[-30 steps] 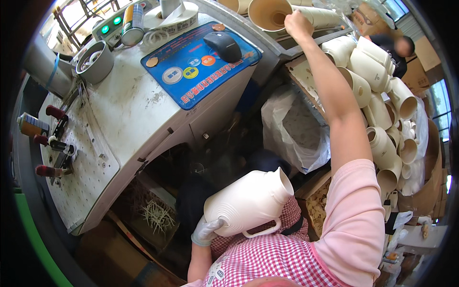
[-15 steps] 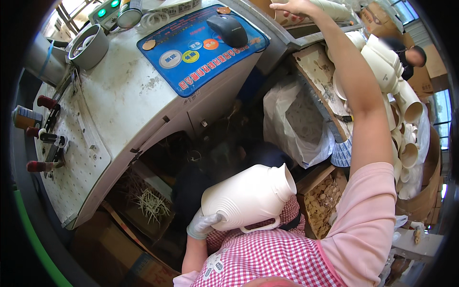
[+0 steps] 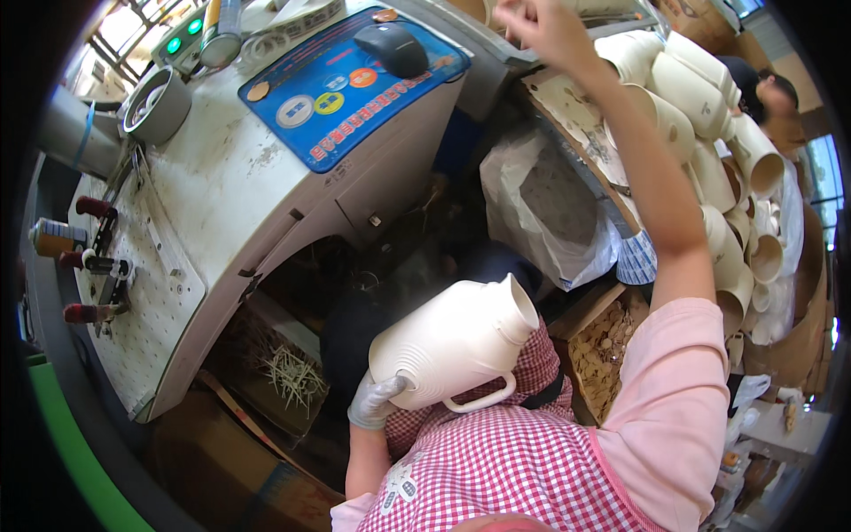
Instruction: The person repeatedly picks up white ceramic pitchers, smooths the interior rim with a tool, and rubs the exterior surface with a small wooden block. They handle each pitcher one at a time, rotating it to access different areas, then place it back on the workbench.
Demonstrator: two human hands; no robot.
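Observation:
A cream plastic jug body (image 3: 452, 341) with a loop handle and a wide open mouth lies tilted across my lap, its mouth toward the upper right. My left hand (image 3: 376, 401), in a thin pale glove, grips it at the ringed bottom end. My right arm stretches far up and to the right. At the top edge my bare right hand (image 3: 551, 31) hovers by the corner of the bench, fingers loosely bent and apart. It is somewhat blurred, and nothing shows in it.
A white worktop (image 3: 222, 177) at left carries a blue mat (image 3: 341, 106), a black mouse (image 3: 390, 49), a grey round bowl (image 3: 160, 106) and red-handled clamps (image 3: 97, 257). Similar jugs (image 3: 687, 97) are piled at right. Below are a plastic bag (image 3: 541, 213) and a box of flat discs (image 3: 607, 355).
The view has shifted a little. My right hand's fingers have bent from a more stretched pose. My left hand keeps its grip on the jug body, which sits slightly higher in view.

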